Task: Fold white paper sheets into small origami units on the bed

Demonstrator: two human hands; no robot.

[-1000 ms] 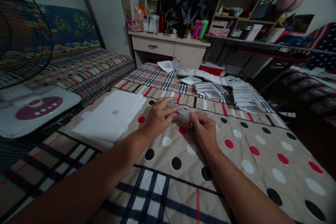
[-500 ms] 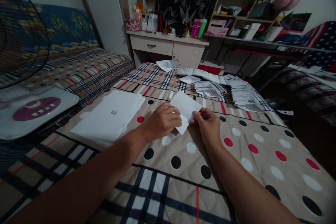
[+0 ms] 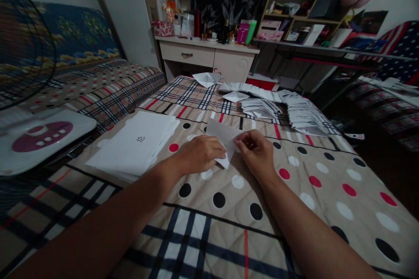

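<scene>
Between my hands, just above the dotted bedspread, is a white sheet of paper (image 3: 222,130) with folds in it. My left hand (image 3: 207,152) is closed over its left side, the fingers curled and partly covering it. At the sheet's right edge my right hand (image 3: 257,150) pinches the paper between thumb and forefinger. A lower corner of the sheet sticks out below my left fingers. To the left lies a stack of white paper (image 3: 131,139) with a small dark mark on its top sheet.
Folded papers (image 3: 306,115) stand in a curved row at the far right of the bedspread (image 3: 203,209), near a shorter bundle (image 3: 260,108). Two folded pieces (image 3: 207,79) lie further back. A fan (image 3: 26,39) is at the left; a white dresser (image 3: 190,54) stands behind.
The sheet has tilted, and its upper part looks darker and lower. My left hand has flattened a little over it; my right hand stays at its right edge.
</scene>
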